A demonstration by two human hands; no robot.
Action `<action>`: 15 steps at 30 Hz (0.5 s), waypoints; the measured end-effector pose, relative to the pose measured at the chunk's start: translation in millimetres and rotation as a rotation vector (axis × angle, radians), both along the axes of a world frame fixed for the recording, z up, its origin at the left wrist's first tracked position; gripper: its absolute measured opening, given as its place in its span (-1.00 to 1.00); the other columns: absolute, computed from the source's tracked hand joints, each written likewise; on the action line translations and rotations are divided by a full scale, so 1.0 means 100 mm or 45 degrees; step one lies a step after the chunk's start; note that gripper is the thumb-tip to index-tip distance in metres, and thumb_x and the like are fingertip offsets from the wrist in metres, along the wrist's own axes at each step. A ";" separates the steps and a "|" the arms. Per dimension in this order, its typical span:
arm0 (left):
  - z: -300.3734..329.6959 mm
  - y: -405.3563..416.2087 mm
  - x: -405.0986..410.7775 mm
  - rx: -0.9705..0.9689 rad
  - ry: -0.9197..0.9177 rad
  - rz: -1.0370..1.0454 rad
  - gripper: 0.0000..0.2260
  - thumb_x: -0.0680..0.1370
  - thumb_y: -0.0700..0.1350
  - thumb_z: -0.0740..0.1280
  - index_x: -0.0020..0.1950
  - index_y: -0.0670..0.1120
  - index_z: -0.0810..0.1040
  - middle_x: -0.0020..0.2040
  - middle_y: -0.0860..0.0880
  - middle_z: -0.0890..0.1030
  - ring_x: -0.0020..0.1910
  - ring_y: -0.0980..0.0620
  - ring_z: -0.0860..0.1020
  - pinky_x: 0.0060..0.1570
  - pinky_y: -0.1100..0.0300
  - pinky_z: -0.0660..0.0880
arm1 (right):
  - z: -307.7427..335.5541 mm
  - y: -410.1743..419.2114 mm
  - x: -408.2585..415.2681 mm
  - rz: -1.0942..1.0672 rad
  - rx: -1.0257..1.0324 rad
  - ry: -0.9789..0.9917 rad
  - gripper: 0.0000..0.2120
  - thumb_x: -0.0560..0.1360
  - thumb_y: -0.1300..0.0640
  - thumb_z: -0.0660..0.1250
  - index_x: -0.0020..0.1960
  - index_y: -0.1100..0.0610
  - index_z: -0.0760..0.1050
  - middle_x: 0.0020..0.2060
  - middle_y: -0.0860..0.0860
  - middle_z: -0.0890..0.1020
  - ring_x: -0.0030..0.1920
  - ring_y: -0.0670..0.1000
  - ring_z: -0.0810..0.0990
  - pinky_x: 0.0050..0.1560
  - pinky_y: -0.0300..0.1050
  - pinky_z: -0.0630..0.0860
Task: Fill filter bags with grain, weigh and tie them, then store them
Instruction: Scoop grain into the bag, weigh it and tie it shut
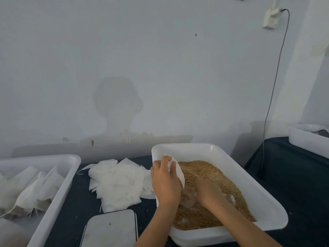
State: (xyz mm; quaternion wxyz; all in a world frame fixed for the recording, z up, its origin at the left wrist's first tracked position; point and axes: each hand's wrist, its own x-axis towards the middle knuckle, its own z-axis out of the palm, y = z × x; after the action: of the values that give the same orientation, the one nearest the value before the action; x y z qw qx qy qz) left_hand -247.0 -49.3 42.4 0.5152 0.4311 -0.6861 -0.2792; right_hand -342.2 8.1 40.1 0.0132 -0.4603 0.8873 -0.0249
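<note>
The filling step looks to be in hand. The left hand (pixel 166 182) pinches a thin white filter bag (pixel 175 169) at its top, fingers curled round the fabric, and holds it at the near-left part of the grain tray (pixel 267 202). The right hand (pixel 207 193) is low on the grain (pixel 210 173) with what seems a clear plastic scoop (pixel 188 198) under it; motion blur hides its fingers, so whether they grip the scoop cannot be told. The next move probably calls for the bag's mouth to be held wide and steady while grain is tipped in, since the limp cloth would fold shut easily. The grain is a loose, golden-brown heap of small kernels, piled toward the far side of the smooth, rounded white plastic tray. Left of the tray lies a ragged stack of flat empty bags (pixel 117 182), soft and slightly fuzzy, with loose threads. Nearer, a flat grey scale (pixel 111 229) with rounded corners sits on the dark cloth. At far left another white tray (pixel 58 196) holds filled, tied bags.
</note>
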 end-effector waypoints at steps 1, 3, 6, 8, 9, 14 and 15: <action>0.00 0.00 0.00 0.000 0.011 -0.001 -0.83 0.62 -0.10 0.20 0.17 -0.03 0.49 -0.01 0.01 0.45 -0.04 0.08 0.35 -0.16 0.30 0.28 | -0.02 0.00 -0.01 -0.005 -0.026 -0.060 -0.91 0.50 0.22 0.23 -0.15 0.08 0.46 -0.25 -0.04 0.50 -0.17 -0.01 0.52 -0.14 -0.18 0.46; 0.00 0.00 0.00 -0.004 0.048 -0.012 -0.84 0.62 -0.11 0.21 0.16 -0.05 0.50 -0.05 0.03 0.42 -0.06 0.06 0.36 -0.17 0.29 0.28 | -0.05 0.02 -0.06 -0.003 -0.043 -0.150 -0.85 0.49 0.24 0.23 -0.24 0.08 0.41 -0.29 -0.06 0.48 -0.25 -0.05 0.47 -0.29 -0.28 0.36; -0.01 0.00 0.00 -0.004 0.060 -0.011 -0.84 0.62 -0.12 0.19 0.16 -0.06 0.50 -0.06 0.05 0.39 -0.06 0.06 0.35 -0.14 0.27 0.28 | -0.03 0.10 -0.18 0.002 -0.095 -0.235 -0.73 0.47 0.26 0.25 -0.35 0.02 0.33 -0.35 -0.11 0.42 -0.34 -0.15 0.38 -0.37 -0.32 0.26; -0.02 0.00 0.01 -0.022 0.068 -0.004 -0.83 0.62 -0.12 0.18 0.17 -0.06 0.50 -0.05 0.07 0.39 -0.04 0.08 0.33 -0.13 0.27 0.28 | 0.06 0.20 -0.28 0.013 -0.124 -0.222 -0.73 0.49 0.23 0.26 -0.33 -0.01 0.33 -0.30 -0.13 0.44 -0.31 -0.19 0.38 -0.36 -0.34 0.24; -0.01 0.00 0.01 -0.036 0.071 0.002 -0.83 0.62 -0.12 0.18 0.17 -0.06 0.50 -0.05 0.07 0.40 -0.04 0.09 0.31 -0.13 0.27 0.27 | 0.12 0.26 -0.34 0.020 -0.125 -0.209 -0.75 0.50 0.22 0.27 -0.30 -0.01 0.35 -0.25 -0.12 0.47 -0.27 -0.19 0.41 -0.35 -0.35 0.25; -0.01 0.00 0.01 -0.136 0.023 0.056 -0.86 0.60 -0.18 0.23 0.10 -0.09 0.55 -0.07 -0.03 0.49 -0.08 0.03 0.31 -0.16 0.17 0.34 | 0.43 0.59 -0.60 0.001 -0.106 -0.288 -0.79 0.44 0.18 0.40 -0.26 0.06 0.39 -0.24 -0.12 0.53 -0.28 -0.25 0.47 -0.28 -0.41 0.37; -0.01 0.01 0.01 -0.204 -0.002 0.057 -0.88 0.58 -0.21 0.26 0.05 -0.11 0.58 -0.11 -0.06 0.51 -0.11 0.00 0.33 -0.19 0.13 0.36 | 0.50 0.67 -0.63 -0.010 -0.097 -0.281 -0.79 0.42 0.16 0.44 -0.26 0.06 0.40 -0.25 -0.13 0.53 -0.28 -0.26 0.47 -0.27 -0.40 0.37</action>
State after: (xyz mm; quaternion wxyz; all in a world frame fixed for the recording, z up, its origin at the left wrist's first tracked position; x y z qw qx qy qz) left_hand -246.0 -48.7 41.7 0.5536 0.4040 -0.6969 -0.2112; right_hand -404.8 75.0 89.7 0.0932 -0.4515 0.8806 -0.1091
